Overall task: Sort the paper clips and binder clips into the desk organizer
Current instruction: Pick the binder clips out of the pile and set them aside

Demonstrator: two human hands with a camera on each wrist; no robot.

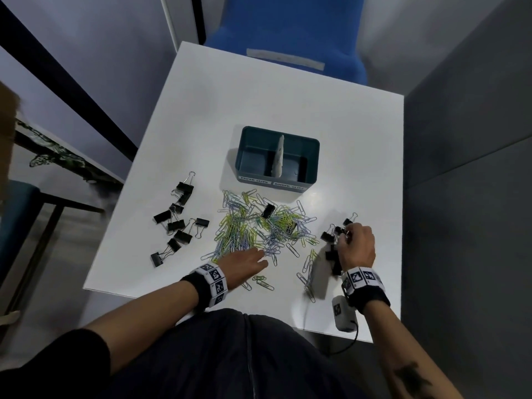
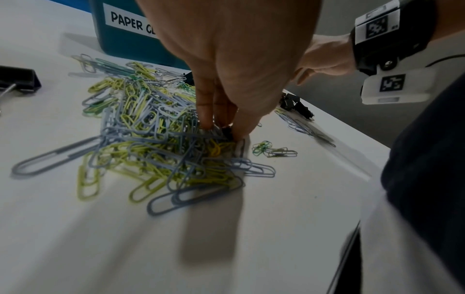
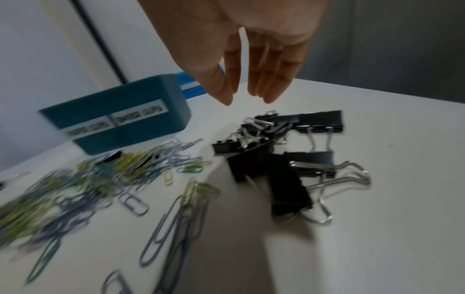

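A teal desk organizer (image 1: 312, 162) with a white divider stands mid-table, labelled for paper clips on the left and binder clips on the right; both compartments look empty. In front of it lies a pile of coloured paper clips (image 1: 253, 226) (image 2: 151, 139). My left hand (image 1: 259, 256) (image 2: 222, 129) reaches into the pile's near edge, fingertips and thumb pinching clips there. Black binder clips (image 1: 331, 240) (image 3: 276, 159) lie at the right. My right hand (image 1: 345, 234) (image 3: 247, 99) hovers just above them, fingers straight, holding nothing.
A second group of binder clips (image 1: 178, 223) lies at the table's left. One binder clip (image 1: 268, 210) sits on top of the paper clip pile. Loose paper clips (image 1: 309, 269) trail toward the near edge. A blue chair (image 1: 288, 33) stands beyond the table.
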